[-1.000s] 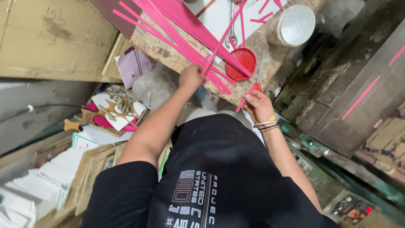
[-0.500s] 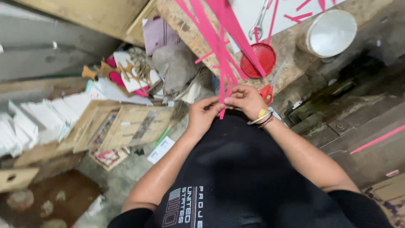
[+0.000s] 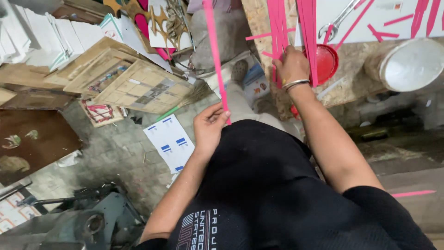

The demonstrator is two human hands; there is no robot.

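Observation:
My left hand [image 3: 210, 127] pinches the lower end of one long pink paper strip [image 3: 213, 51] that runs up and away from my body. My right hand [image 3: 291, 65], with metal bangles on the wrist, reaches to the workbench edge and rests on a bunch of pink strips [image 3: 277, 32] hanging over it. A red round lid [image 3: 327, 62] lies just right of that hand. More pink strips [image 3: 423, 16] lie on a white sheet on the bench.
A white bucket [image 3: 409, 65] stands on the wooden bench [image 3: 351, 83], and a metal wrench [image 3: 340, 18] lies above the lid. Left on the floor are wooden frames [image 3: 125, 78], stacked white cards [image 3: 46, 32], a printed sheet [image 3: 171, 141], and a dark machine part [image 3: 88, 222].
Both hands were together at my waist on the strips. Now the left hand holds a single strip apart, the right hand has reached back up to the bench, and the view has swung left.

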